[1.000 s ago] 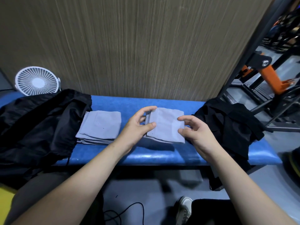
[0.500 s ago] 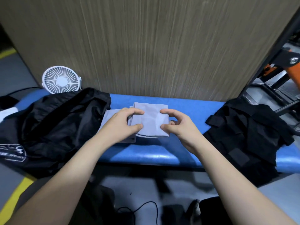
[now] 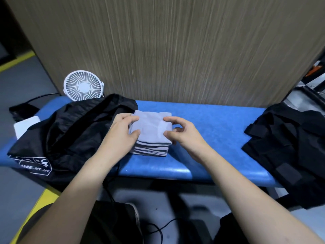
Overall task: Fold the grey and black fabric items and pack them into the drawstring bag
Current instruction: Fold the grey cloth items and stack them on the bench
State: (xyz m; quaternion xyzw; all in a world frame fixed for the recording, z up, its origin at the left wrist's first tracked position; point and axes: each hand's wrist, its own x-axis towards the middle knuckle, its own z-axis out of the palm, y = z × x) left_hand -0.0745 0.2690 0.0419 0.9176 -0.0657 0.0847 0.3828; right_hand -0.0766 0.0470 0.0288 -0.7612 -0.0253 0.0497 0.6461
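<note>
A stack of folded grey cloths [image 3: 151, 149] sits on the blue bench [image 3: 207, 131], just right of the black drawstring bag [image 3: 70, 132]. The top folded grey cloth [image 3: 152, 127] lies squarely on that stack. My left hand [image 3: 121, 133] pinches its left edge between thumb and fingers. My right hand [image 3: 182, 136] pinches its right edge, thumb on top. A heap of black fabric [image 3: 288, 143] lies at the bench's right end, spilling over the front edge.
A small white fan [image 3: 83, 85] stands behind the bag against the brown wall panel [image 3: 175, 50]. A white block [image 3: 24, 126] peeks out at the bag's left. Cables run on the floor below the bench.
Both hands have carried the folded grey cloth leftward and set it on top of the grey stack beside the bag. The view has swung left with it.
</note>
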